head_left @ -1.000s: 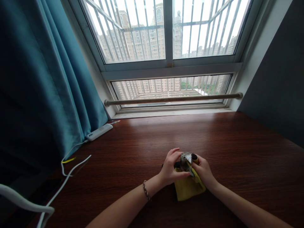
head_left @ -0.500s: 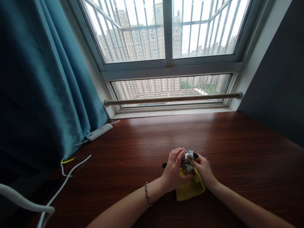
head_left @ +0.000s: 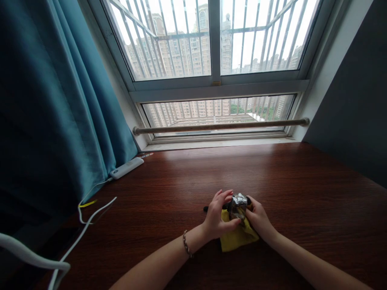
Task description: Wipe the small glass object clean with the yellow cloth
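At a dark wooden bench [head_left: 272,177] under a barred window [head_left: 211,40], a person works a small crumpled foil-like object [head_left: 238,202] with both hands. The left hand [head_left: 217,217], a bracelet [head_left: 186,243] on its wrist, curls round the object from 9 o'clock, thumb pressed low and fingers half spread above it. The right hand [head_left: 259,219] closes on it from 3 o'clock, so the piece is pinched between the two and kept off the wood. What the object is cannot be told; dark ends jut from it on either side. A yellow cloth [head_left: 236,238] lies under the hands at 6 o'clock of the object, touching both, likely as a pad or wipe between the work and the bench. Well apart, at 10 o'clock, a white power strip [head_left: 126,168] sits against the teal curtain [head_left: 54,112], its cable [head_left: 81,229] trailing toward the near left edge, out of the hands' way. A rail [head_left: 220,125] runs along the sill.
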The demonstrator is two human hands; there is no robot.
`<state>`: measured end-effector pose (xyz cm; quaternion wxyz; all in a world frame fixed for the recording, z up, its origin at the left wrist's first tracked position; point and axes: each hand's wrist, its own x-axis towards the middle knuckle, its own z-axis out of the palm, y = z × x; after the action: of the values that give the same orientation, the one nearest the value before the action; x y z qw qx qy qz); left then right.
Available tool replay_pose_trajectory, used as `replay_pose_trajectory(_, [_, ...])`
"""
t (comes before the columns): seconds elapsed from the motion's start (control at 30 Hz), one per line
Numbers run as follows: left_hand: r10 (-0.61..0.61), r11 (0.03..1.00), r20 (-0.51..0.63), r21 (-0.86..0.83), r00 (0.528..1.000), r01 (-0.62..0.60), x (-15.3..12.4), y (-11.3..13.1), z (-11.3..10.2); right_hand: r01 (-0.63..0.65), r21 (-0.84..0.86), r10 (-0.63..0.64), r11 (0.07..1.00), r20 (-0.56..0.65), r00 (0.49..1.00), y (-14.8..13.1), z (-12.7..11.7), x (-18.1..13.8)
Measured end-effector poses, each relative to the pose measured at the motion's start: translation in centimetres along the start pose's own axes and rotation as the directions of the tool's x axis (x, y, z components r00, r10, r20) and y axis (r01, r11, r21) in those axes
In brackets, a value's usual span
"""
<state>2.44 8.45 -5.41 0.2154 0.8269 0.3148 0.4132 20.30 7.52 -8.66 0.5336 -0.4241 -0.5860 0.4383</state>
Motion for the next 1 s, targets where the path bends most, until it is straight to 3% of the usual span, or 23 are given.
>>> replay_pose_trajectory(0.17, [-0.044, 0.999, 0.069, -0.021, 0.997, 0.046, 0.1, -0.3, 0.3, -0.051, -0.075, 0.044, 0.996, -0.093, 0.995, 0.5, -0.2, 0.0])
replay_pose_trajectory(0.3, [-0.037, 0.999, 0.060, -0.012, 0.998, 0.037, 0.0, -0.7, 1.1, -0.098, -0.076, 0.090, 0.992, -0.097, 0.991, 0.2, -0.2, 0.0])
replay_pose_trajectory(0.43, [-0.034, 0.999, 0.037, -0.031, 0.999, 0.036, 0.0, -0.6, 1.3, -0.091, -0.080, 0.085, 0.993, -0.081, 0.993, -0.1, -0.1, -0.1])
replay_pose_trajectory(0.7, [-0.114, 0.981, 0.151, -0.140, 0.982, 0.135, 0.4, -0.3, -0.1, -0.050, -0.066, 0.045, 0.997, -0.076, 0.996, -0.1, -0.2, -0.2])
replay_pose_trajectory(1.0, [-0.151, 0.947, 0.153, -0.262, 0.977, 0.187, 0.7, 0.2, 0.0, -0.042, -0.102, 0.031, 0.994, -0.107, 0.994, -0.3, -0.5, 0.0])
